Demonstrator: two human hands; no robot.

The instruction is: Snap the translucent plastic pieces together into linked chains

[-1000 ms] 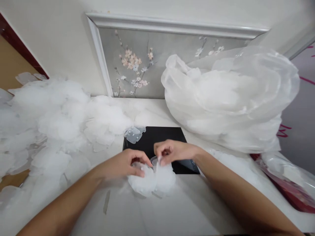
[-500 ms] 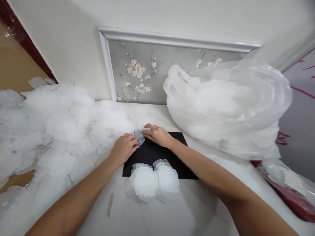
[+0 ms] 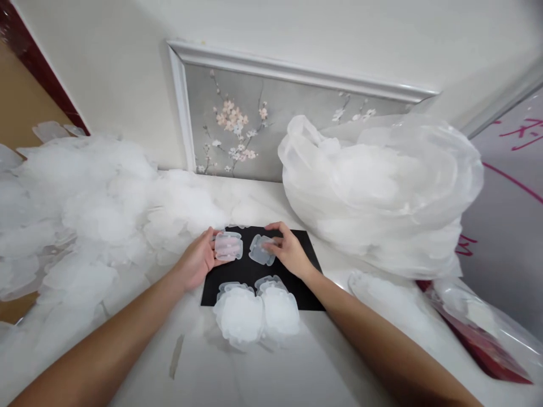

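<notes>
Left hand (image 3: 197, 261): seemingly palm-up, holding clear piece (image 3: 229, 247) | right hand (image 3: 291, 251): bent, pinching second piece (image 3: 259, 252)

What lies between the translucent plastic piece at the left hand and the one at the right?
In the head view, only a bare strip of the black rectangular sheet shows between the left translucent piece and the right translucent piece.

One head-worn camera is looking forward and down from the table's (image 3: 220, 370) six o'clock side, holding the left hand (image 3: 195, 262) and right hand (image 3: 292, 251) near, the framed panel (image 3: 288, 121) farther toward twelve.
</notes>
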